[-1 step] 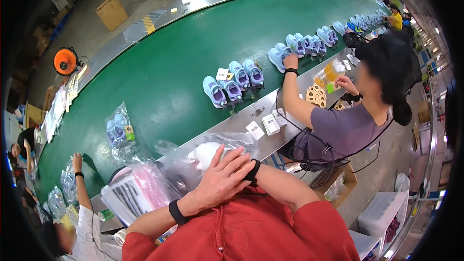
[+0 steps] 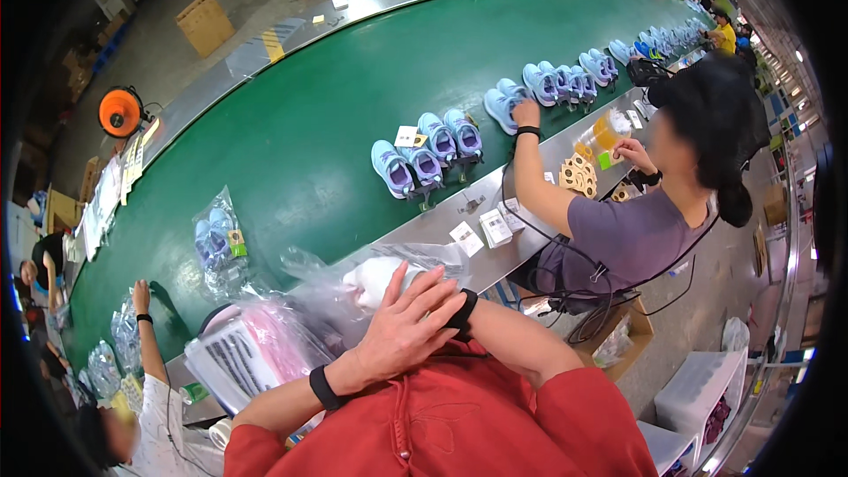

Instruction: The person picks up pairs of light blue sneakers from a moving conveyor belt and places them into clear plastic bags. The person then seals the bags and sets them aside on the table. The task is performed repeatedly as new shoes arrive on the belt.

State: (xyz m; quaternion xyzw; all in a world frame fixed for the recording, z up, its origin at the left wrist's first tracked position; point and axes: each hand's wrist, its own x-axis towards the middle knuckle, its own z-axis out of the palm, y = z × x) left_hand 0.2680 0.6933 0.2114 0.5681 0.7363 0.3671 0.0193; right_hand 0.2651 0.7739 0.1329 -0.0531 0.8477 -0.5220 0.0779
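My left hand [image 2: 402, 327] lies across my right wrist, its fingers stretched out and slightly apart, with nothing in it. Most of my right hand [image 2: 415, 281] is hidden under the left one, so its fingers do not show. Just beyond my hands is a white, soft-looking thing [image 2: 369, 283] among crumpled clear plastic bags [image 2: 433, 256]; I cannot tell whether it is a glove or wrapping. To the left of my hands lies a stack of plastic-wrapped pink and white packs [image 2: 281, 340]. Light-blue shoes [image 2: 422, 155] with tags stand on the green conveyor belt [image 2: 300, 141] ahead.
A bagged pair of shoes [image 2: 215, 238] lies on the belt at left. At right, a co-worker [image 2: 632, 230] handles a blue shoe [image 2: 502, 108] near round-holed cardboard tags [image 2: 579, 175]. White cards [image 2: 495, 227] lie on the metal edge. Another person's arm [image 2: 148, 336] reaches in at left.
The co-worker's hand and the pair of blue shoes at it have moved slightly left. The clear plastic beside the white thing has shifted a little. My hands stay nearly still.
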